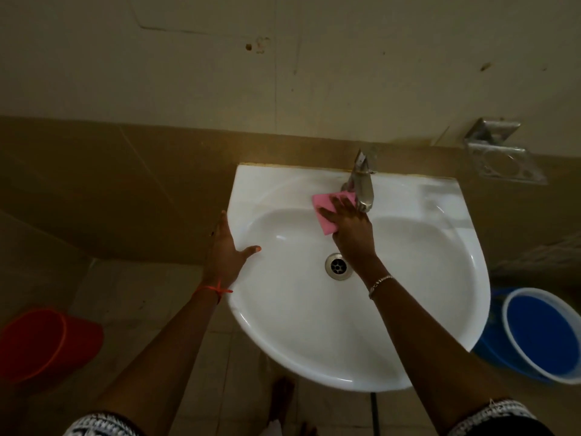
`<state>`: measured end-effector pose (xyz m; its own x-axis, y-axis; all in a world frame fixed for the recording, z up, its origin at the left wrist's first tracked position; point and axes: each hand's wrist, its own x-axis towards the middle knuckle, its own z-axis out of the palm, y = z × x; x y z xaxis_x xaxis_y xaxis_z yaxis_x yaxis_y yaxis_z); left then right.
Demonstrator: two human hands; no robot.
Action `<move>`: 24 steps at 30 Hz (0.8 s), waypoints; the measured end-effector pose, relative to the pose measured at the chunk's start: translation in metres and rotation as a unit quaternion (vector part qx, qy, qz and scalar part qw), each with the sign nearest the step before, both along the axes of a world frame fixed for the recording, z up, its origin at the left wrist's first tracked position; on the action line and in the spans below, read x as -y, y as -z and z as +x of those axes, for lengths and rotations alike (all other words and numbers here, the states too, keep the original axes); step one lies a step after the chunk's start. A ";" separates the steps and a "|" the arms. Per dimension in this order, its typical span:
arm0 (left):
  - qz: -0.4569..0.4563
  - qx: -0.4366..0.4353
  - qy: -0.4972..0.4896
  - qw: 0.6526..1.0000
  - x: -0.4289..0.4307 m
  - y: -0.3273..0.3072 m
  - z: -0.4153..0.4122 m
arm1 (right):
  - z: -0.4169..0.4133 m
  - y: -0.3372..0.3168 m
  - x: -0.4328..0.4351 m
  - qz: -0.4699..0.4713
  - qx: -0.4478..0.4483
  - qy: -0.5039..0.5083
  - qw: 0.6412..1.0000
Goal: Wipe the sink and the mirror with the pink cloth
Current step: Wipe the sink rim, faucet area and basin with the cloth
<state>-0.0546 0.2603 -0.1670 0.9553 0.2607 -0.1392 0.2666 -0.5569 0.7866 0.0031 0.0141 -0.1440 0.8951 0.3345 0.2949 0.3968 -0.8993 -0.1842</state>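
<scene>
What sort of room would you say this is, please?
Probably a bathroom or washroom: a white sink with a tap, a soap dish on the wall beside it, and a blue bucket on the floor.

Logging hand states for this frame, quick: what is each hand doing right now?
Left hand: open, resting on the left rim of the sink.
Right hand: open, pressing the pink cloth flat beside the tap.
</scene>
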 end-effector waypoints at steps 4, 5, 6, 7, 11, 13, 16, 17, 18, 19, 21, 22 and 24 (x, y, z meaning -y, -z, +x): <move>-0.001 -0.002 -0.003 1.000 0.000 0.001 0.001 | -0.001 0.001 0.018 0.024 0.021 0.021 0.999; -0.002 0.000 -0.002 1.000 0.001 0.001 0.001 | -0.003 0.001 0.023 0.028 0.031 0.029 0.999; -0.004 0.003 -0.002 1.000 0.000 0.002 0.001 | -0.003 0.001 0.028 0.030 0.047 0.031 0.998; -0.007 0.005 -0.003 1.000 0.001 0.001 0.002 | -0.004 0.001 0.033 0.034 0.060 0.029 0.997; -0.003 0.003 -0.008 1.000 -0.001 0.003 0.002 | 0.002 0.003 0.057 0.063 0.067 0.044 0.995; 0.007 0.000 -0.004 1.000 0.000 0.003 0.002 | 0.010 0.006 0.070 0.064 0.059 0.070 0.994; 0.027 -0.002 -0.003 1.000 0.001 0.003 0.003 | 0.019 0.000 0.078 0.098 0.044 0.109 0.988; 0.037 -0.002 -0.003 0.999 0.002 0.002 0.003 | 0.024 -0.004 0.076 0.144 0.029 0.142 0.979; 0.039 0.001 0.000 0.999 0.001 0.004 0.003 | 0.032 -0.009 0.073 0.213 0.017 0.182 0.960; 0.037 0.001 0.001 0.999 0.001 0.002 0.003 | 0.040 -0.014 0.069 0.288 0.012 0.215 0.933; 0.034 0.003 0.002 0.999 0.000 0.003 0.001 | 0.057 -0.022 0.063 0.392 0.056 0.237 0.887; 0.035 0.002 0.003 0.999 0.001 0.002 0.002 | 0.064 -0.023 0.063 0.386 0.078 0.230 0.890; 0.044 -0.006 0.000 0.999 0.000 0.003 0.003 | 0.071 -0.021 0.066 0.286 0.071 0.208 0.933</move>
